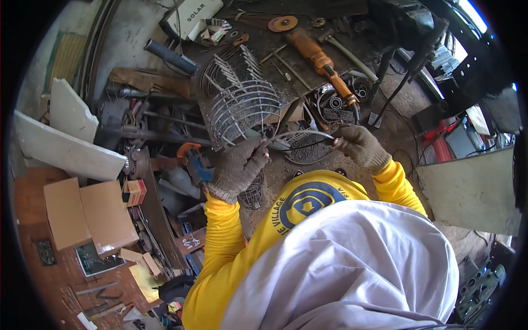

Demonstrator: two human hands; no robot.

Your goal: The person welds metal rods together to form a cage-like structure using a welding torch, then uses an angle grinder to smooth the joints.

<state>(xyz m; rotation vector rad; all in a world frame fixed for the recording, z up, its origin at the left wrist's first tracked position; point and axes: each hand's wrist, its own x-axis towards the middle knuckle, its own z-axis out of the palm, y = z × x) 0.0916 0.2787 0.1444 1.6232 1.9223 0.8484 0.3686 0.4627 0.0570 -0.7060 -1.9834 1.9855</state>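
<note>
Curved metal rod point(301, 132) should feel light but stiff, so my left hand point(237, 169) and right hand point(361, 146) grip near its ends.

Straight above your left hand point(241, 169), gloved in grey-brown knit, the domed cage of bent silvery metal rods point(247, 104) blocks the way toward the upper middle of the frame. Left of it, the blue metal tool point(201, 166) crowds your wrist. The thin curved metal strip point(300, 133) spans the gap between your hands, so you must go around it. Above your grey-brown knit-gloved right hand point(360, 146), the long orange power tool point(311, 50) and the black metal post point(383, 76) stand in the way; rightward, you have room as far as the red metal object point(438, 142).
</note>
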